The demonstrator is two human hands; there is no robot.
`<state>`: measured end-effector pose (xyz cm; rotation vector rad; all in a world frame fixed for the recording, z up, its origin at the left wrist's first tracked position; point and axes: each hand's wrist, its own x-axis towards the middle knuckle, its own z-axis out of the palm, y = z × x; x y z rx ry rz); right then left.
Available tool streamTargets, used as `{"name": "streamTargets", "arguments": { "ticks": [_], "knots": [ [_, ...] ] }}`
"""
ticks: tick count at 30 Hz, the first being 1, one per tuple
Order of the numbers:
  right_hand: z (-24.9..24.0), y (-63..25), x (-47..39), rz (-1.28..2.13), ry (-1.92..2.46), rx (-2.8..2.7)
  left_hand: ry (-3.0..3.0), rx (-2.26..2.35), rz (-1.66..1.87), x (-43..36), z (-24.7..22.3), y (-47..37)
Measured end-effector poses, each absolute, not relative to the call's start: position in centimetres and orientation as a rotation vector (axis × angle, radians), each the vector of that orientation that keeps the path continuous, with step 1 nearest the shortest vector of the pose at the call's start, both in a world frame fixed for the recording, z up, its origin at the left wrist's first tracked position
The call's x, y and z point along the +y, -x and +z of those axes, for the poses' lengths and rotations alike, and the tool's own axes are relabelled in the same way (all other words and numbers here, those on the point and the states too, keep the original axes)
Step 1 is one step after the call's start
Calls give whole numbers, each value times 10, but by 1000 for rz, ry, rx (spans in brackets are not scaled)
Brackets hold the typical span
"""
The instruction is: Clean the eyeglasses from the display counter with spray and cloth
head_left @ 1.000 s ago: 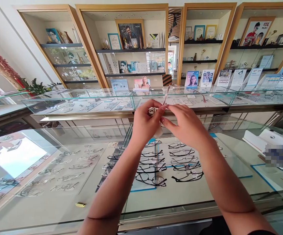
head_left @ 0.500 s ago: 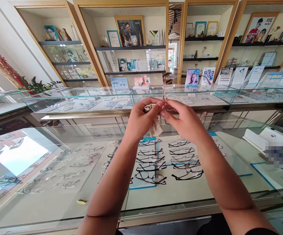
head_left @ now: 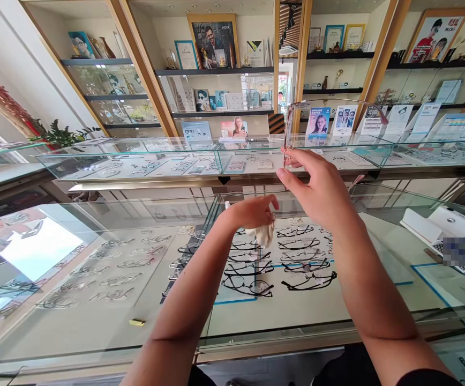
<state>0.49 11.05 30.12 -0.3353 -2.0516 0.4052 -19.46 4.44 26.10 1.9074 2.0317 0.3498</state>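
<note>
My right hand (head_left: 316, 185) pinches a pair of eyeglasses (head_left: 286, 128) between thumb and fingers, raised above the counter. The frame is thin and brownish-red; one part stands upright from the fingertips and a slim part arches to the right. Lower and to the left, my left hand (head_left: 252, 210) is closed on a crumpled cream cloth (head_left: 264, 236), which hangs below the fingers. The two hands are apart. Under them, rows of dark-framed eyeglasses (head_left: 248, 287) lie inside the glass display case.
The glass counter (head_left: 280, 327) spans the front, with more glasses (head_left: 120, 279) on its left. A yellow piece (head_left: 136, 322) lies near its front edge. White boxes (head_left: 441, 228) stand at right. Behind are another glass case (head_left: 160, 166), standing cards (head_left: 319, 123) and wall shelves (head_left: 216, 71).
My hands have separated. The right hand has moved up and rightward with the eyeglasses, while the left has dropped with the cloth, away from them. The view has shifted slightly.
</note>
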Motion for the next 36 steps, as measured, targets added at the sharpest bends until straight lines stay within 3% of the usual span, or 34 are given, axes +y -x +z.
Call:
{"name": "streamTargets", "arguments": {
  "ticks": [6, 10, 22, 30, 36],
  "knots": [
    [302, -7, 109, 353, 325, -2046, -1864, 2020, -76, 58, 250, 200],
    [299, -6, 112, 351, 285, -2031, -1766, 2069, -170, 69, 236, 207],
    [298, -9, 116, 339, 237, -2034, -1358, 2751, 69, 61, 237, 290],
    [294, -9, 119, 365, 203, -2026, -1227, 2719, 136, 61, 224, 323],
    [296, -9, 116, 376, 238, -2022, -1334, 2679, 396, 62, 217, 325]
  ]
}}
